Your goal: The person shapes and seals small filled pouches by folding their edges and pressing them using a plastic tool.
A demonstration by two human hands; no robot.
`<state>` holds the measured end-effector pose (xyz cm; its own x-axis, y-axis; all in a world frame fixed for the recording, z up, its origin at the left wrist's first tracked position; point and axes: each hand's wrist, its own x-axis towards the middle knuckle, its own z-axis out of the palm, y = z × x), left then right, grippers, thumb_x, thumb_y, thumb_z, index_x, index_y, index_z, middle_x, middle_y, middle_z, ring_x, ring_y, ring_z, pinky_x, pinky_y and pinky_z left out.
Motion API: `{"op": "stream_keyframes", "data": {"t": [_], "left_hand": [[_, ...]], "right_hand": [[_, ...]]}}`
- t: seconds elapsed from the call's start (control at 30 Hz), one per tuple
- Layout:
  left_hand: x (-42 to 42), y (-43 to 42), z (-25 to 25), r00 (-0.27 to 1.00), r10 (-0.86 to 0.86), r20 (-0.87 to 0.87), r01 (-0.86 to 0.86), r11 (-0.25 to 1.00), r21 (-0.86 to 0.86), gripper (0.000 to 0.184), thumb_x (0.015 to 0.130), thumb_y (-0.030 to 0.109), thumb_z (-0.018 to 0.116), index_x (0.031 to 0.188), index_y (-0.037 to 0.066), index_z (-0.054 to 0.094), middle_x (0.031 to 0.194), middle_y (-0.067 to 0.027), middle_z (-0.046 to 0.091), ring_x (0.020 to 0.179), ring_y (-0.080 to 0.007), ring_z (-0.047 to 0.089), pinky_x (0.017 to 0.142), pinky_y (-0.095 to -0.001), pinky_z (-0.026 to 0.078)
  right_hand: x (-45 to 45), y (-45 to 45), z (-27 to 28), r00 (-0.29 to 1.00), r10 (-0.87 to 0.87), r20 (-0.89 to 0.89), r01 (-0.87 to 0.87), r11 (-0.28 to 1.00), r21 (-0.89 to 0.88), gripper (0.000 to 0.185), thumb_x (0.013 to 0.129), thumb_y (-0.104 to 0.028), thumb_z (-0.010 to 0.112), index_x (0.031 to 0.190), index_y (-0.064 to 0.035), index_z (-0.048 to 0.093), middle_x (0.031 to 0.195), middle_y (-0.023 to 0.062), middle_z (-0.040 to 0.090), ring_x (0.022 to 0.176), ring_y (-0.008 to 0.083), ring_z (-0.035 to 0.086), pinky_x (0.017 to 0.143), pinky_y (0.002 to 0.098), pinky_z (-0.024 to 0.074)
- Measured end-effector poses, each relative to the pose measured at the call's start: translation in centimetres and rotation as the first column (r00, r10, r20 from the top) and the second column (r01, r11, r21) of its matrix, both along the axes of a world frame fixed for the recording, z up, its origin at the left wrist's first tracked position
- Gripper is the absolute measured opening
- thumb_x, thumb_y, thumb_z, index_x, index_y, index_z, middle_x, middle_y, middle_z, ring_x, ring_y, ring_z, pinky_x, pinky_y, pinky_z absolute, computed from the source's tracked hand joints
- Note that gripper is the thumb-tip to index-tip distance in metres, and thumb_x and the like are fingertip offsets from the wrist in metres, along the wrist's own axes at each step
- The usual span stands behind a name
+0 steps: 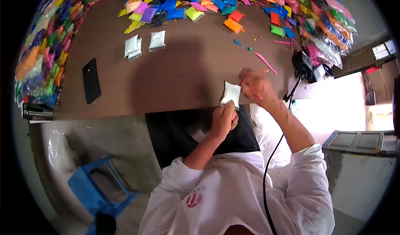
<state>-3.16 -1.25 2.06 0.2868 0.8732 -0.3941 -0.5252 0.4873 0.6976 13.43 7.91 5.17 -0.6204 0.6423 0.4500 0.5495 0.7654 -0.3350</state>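
My left hand pinches the lower end of a small white packet at the table's front edge, thumb on top. The packet looks like a clear sachet filled with something soft and white. Just right of it, my right hand is closed and somewhat blurred by motion. A thin pink plastic stick pokes out of its fingers. A similar pink stick lies on the table beyond that hand. Further left are more white packets, a pair overlapping and a single one.
Colourful sachets heap along the back of the brown table. Bagged stacks rise at left and right. A black phone lies at left, near a metal cup. A black cable crosses by my right arm.
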Motion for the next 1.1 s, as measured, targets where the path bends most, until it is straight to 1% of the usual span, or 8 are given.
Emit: {"op": "stream_keyframes", "data": {"t": [0.1,0.27,0.37,0.47,0.6,0.93,1.03,1.1], "left_hand": [[-0.4,0.1,0.0,0.999,0.042,-0.033,-0.042,0.999,-0.015,0.045,0.093,0.030,0.045,0.054,0.013,0.031,0.048,-0.0027,0.038,0.038,-0.0116,0.033,0.037,-0.0260,0.024],[-0.1,0.1,-0.1,0.999,0.041,-0.009,-0.041,0.999,0.002,0.045,0.094,0.030,0.045,0.054,0.013,0.030,0.046,-0.0019,0.036,0.036,-0.0113,0.030,0.036,-0.0269,0.022],[-0.5,-0.5,-0.5,0.998,0.042,-0.041,-0.042,0.999,-0.008,0.046,0.094,0.030,0.045,0.054,0.014,0.030,0.046,-0.0010,0.035,0.037,-0.0102,0.030,0.037,-0.0265,0.021],[-0.5,-0.4,-1.5,0.999,0.035,-0.012,-0.035,0.998,0.045,0.046,0.094,0.029,0.046,0.054,0.014,0.030,0.047,-0.0006,0.035,0.037,-0.0097,0.031,0.037,-0.0259,0.021],[-0.4,0.3,-0.5,0.998,0.066,-0.009,-0.066,0.998,0.008,0.046,0.095,0.029,0.047,0.055,0.013,0.031,0.048,0.0000,0.035,0.037,-0.0095,0.031,0.037,-0.0257,0.021],[-2.1,-0.2,-0.6,0.999,0.039,0.002,-0.039,0.999,0.032,0.045,0.095,0.028,0.048,0.056,0.012,0.036,0.051,-0.0022,0.040,0.040,-0.0098,0.034,0.038,-0.0245,0.023],[-2.6,-0.3,-1.3,1.000,0.001,-0.012,-0.001,1.000,0.030,0.046,0.095,0.032,0.050,0.056,0.012,0.036,0.054,-0.0028,0.042,0.042,-0.0098,0.034,0.040,-0.0242,0.024],[-2.4,-0.5,-1.4,1.000,-0.021,-0.010,0.021,0.999,0.024,0.047,0.095,0.033,0.050,0.056,0.012,0.035,0.055,-0.0030,0.042,0.043,-0.0099,0.035,0.041,-0.0242,0.025]], "right_hand": [[-0.3,0.7,2.1,0.989,-0.141,-0.038,0.128,0.962,-0.241,0.003,0.075,-0.003,0.059,0.075,-0.0017,0.056,0.086,0.0128,0.059,0.079,0.0316,0.058,0.066,0.0391,0.0490],[-2.2,0.0,1.4,0.998,0.044,-0.035,-0.043,0.999,0.026,0.007,0.079,-0.004,0.057,0.074,0.0008,0.053,0.075,0.0136,0.057,0.070,0.0325,0.059,0.062,0.0383,0.0485],[-1.0,1.5,2.4,0.952,-0.284,-0.112,0.197,0.851,-0.486,0.008,0.078,-0.004,0.058,0.073,-0.0015,0.054,0.084,0.0124,0.059,0.080,0.0301,0.060,0.066,0.0386,0.0497],[-3.6,-1.6,2.8,0.995,0.085,-0.044,-0.084,0.996,0.034,0.008,0.079,-0.004,0.058,0.072,-0.0009,0.055,0.078,0.0124,0.060,0.071,0.0273,0.060,0.063,0.0377,0.0493],[-2.9,1.1,2.4,0.986,-0.166,0.013,0.166,0.974,-0.153,0.005,0.075,-0.003,0.061,0.072,-0.0024,0.057,0.085,0.0092,0.062,0.080,0.0313,0.060,0.069,0.0355,0.0493],[-3.6,-0.4,2.5,0.976,0.152,-0.153,-0.208,0.851,-0.483,0.015,0.083,-0.008,0.066,0.076,0.0026,0.058,0.097,0.0096,0.060,0.078,0.0188,0.059,0.068,0.0292,0.0459],[-4.1,-2.4,2.8,0.920,-0.380,-0.101,0.236,0.740,-0.630,0.018,0.083,-0.010,0.065,0.074,0.0019,0.056,0.072,0.0087,0.057,0.061,0.0159,0.051,0.056,0.0300,0.0418],[-3.9,-2.9,2.0,0.894,-0.438,-0.091,0.269,0.689,-0.673,0.019,0.085,-0.012,0.065,0.074,0.0019,0.057,0.068,0.0077,0.055,0.058,0.0144,0.050,0.055,0.0297,0.0411]]}}
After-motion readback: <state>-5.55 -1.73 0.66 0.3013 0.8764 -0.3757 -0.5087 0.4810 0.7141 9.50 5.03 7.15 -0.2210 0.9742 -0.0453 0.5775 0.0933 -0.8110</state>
